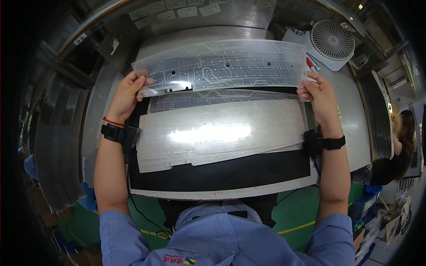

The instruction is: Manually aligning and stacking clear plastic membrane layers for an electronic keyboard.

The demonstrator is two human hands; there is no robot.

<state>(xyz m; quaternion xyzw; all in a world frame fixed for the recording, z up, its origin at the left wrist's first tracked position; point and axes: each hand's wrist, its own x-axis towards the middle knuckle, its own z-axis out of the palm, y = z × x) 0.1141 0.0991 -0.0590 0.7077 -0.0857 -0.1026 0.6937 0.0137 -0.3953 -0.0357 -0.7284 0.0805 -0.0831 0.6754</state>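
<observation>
Between my two hands a clear plastic sheet printed with circuit lines (248, 66) is held up, tilted, over the far part of the work surface. My left hand (131, 91) pinches its left end, thumb on top. At the right end, my right hand (316, 91) grips the near corner between thumb and fingers. Just below lies a stack of similar printed sheets (213, 146), slightly fanned, with bright glare across its middle. Another circuit sheet (159, 105) shows behind that stack, partly covered. They rest on a black mat (222, 179).
A white round fan (333, 40) stands at the back right, with red and blue pens (312, 64) beside it. Tall stacks of sheets (60, 142) rise at the far left. Paper notes (186, 12) hang on the back panel. Another person (395, 150) is at the right edge.
</observation>
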